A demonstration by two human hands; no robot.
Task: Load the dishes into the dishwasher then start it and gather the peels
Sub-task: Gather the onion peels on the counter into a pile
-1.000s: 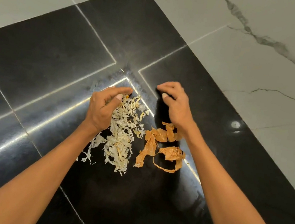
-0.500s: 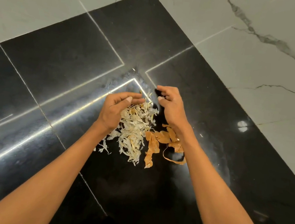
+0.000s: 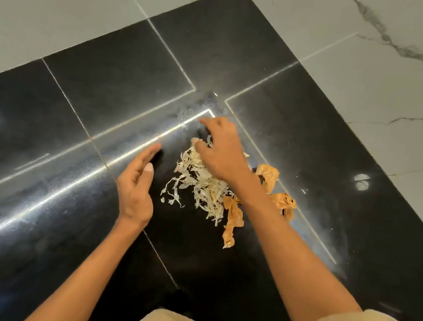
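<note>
A heap of thin white peels lies on the black stone counter, with orange-brown peel strips beside it on the right. My right hand lies over the far end of the white heap, fingers spread and reaching left across it, touching the peels. My left hand stands on edge to the left of the heap, fingers straight, apart from the peels by a small gap. More orange peel shows behind my right forearm.
The counter runs into a corner between white marble walls. Bright seams and light reflections cross the glossy black slabs. A tiny white scrap lies near the corner seam. My cream sleeves fill the lower edge.
My right hand has crossed over the top of the white heap to the left. My left hand has let go of the peels, opened flat and drawn back to the left.
</note>
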